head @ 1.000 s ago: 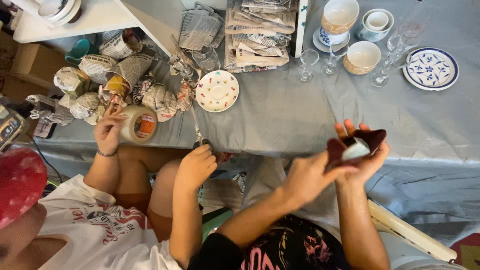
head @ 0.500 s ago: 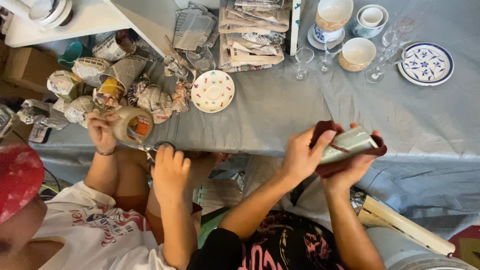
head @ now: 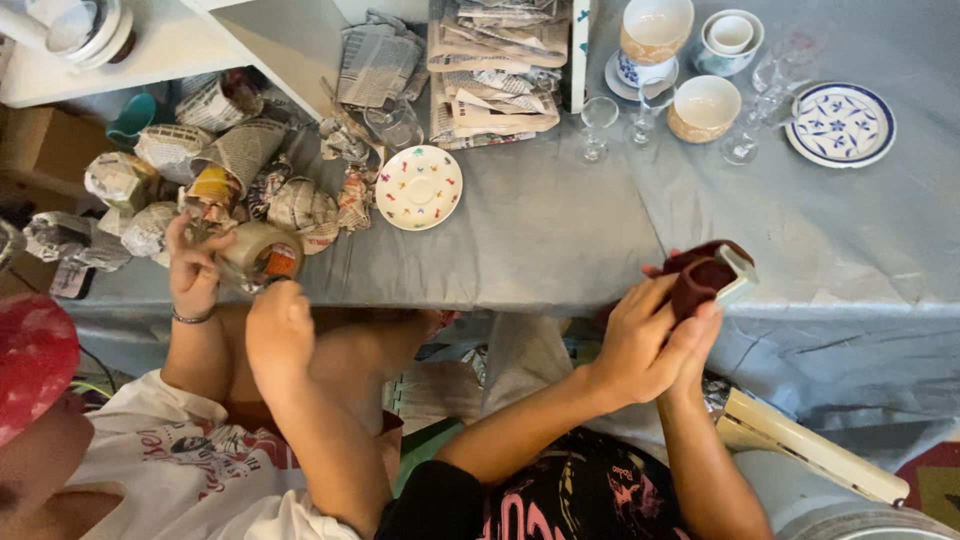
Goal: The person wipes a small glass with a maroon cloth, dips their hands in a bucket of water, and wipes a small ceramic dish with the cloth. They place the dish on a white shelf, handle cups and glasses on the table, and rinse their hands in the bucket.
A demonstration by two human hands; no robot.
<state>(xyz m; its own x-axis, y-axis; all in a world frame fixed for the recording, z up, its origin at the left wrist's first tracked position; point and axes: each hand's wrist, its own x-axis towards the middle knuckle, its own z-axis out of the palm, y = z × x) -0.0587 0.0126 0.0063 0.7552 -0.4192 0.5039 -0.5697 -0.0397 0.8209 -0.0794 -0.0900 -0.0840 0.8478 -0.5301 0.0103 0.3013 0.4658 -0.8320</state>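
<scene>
Left hand point(head: 640, 345): I see it cupping the dish point(head: 735, 272) in a maroon cloth point(head: 695, 280).
Right hand point(head: 695, 345): clasped around cloth from below.
Handling: I judge dish stiff, fragile; cloth soft; hold by edges.

A single head-worn camera looks steeply down from above the wearer, facing the grey-draped counter point(head: 560, 240). The counter fills the upper frame; its near edge crosses mid-frame. Below that edge, close to the lens, are the wearer's forearms and a seated co-worker point(head: 150, 460) at lower left.
</scene>
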